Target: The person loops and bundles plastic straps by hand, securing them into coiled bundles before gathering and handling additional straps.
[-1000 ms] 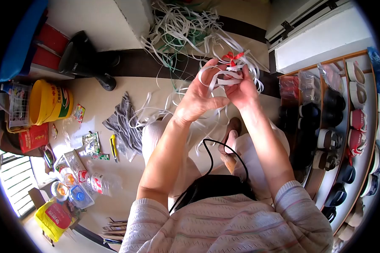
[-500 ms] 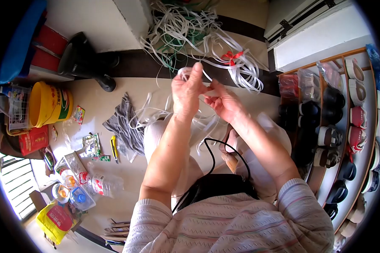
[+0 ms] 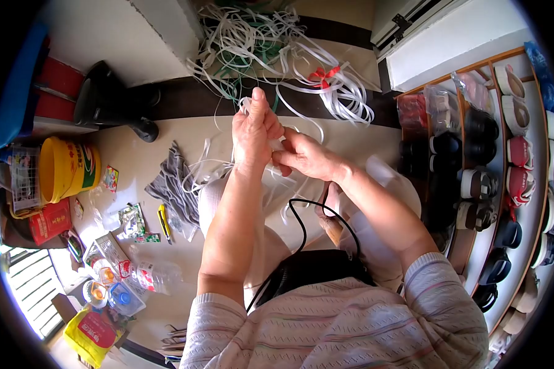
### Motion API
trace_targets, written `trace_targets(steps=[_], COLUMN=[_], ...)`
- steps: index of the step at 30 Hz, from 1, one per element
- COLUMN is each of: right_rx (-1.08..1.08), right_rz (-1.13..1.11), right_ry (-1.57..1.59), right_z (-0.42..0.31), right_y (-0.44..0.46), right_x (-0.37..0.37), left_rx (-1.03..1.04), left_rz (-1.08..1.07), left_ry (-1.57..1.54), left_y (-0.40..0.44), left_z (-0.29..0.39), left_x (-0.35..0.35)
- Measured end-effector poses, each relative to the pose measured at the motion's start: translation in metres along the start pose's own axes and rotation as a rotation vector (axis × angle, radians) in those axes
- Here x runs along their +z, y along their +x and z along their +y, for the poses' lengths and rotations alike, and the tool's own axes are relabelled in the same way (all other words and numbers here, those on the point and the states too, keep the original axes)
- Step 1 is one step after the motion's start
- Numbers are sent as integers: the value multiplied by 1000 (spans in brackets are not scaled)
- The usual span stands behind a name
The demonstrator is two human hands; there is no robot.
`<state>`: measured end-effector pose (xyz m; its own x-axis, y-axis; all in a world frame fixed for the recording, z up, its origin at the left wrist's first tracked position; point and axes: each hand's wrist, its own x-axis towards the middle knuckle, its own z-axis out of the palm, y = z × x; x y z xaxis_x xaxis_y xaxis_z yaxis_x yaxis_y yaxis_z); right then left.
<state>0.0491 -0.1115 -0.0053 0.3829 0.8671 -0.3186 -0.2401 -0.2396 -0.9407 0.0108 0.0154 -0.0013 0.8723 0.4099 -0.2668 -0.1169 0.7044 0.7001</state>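
Note:
My left hand (image 3: 252, 136) is closed round a white strip, its thumb pointing up and a small loop showing above the fingers. Close against it, my right hand (image 3: 305, 154) pinches part of the same white strip, which is mostly hidden between the fingers. Beyond both hands lies a tangled heap of white and green strips (image 3: 246, 43) on the floor. To the right of that heap, a coil of white strips (image 3: 351, 101) carries a red tie (image 3: 323, 76).
Shoe shelves (image 3: 501, 184) stand on the right. On the left are black boots (image 3: 108, 101), a yellow bucket (image 3: 71, 169), a grey cloth (image 3: 173, 181), a yellow cutter (image 3: 164, 222) and plastic bottles (image 3: 151, 275). A black cord (image 3: 305, 230) hangs near my lap.
Both hands have moved left and nearer my body, away from the red-tied coil. My left fingers have closed round the white strip, and my right hand has come against my left.

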Motion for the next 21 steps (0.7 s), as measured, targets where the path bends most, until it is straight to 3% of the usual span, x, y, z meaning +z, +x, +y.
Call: trace_targets(steps=[3,4,5,7,9,13,14,18,21], right_rx=[121,166,141,88,-38,-276,-293,-289,-300], right_rz=[8,11,61,162,393,514,589,613,610], right_ry=[-58,-102,-9,166,373,664,704,737,512], right_z=[-3,-7,-8,-13,-29,-38,-37,-37,-36], right_y=[-3,-5,-8,-11,-12,-7,-6,-8,-7], right_x=[-2,-2,-4,-13,-22,-53,-58,-60,-60], left_rx=[-12,92,77,68,-38,-332,-416,-456,-510], left_rz=[21,33,-3,-105,-210,-578,-560,-600,-668], left_ry=[67,196,294,203,230,418,364,289,368], left_y=[2,6,6,11,0,-11,-15,-15,-14], left_z=[-7,-12,-11,-15,-18,-31,-35,-33,-28], left_x=[5,4,0,0,10,19,21,22,18])
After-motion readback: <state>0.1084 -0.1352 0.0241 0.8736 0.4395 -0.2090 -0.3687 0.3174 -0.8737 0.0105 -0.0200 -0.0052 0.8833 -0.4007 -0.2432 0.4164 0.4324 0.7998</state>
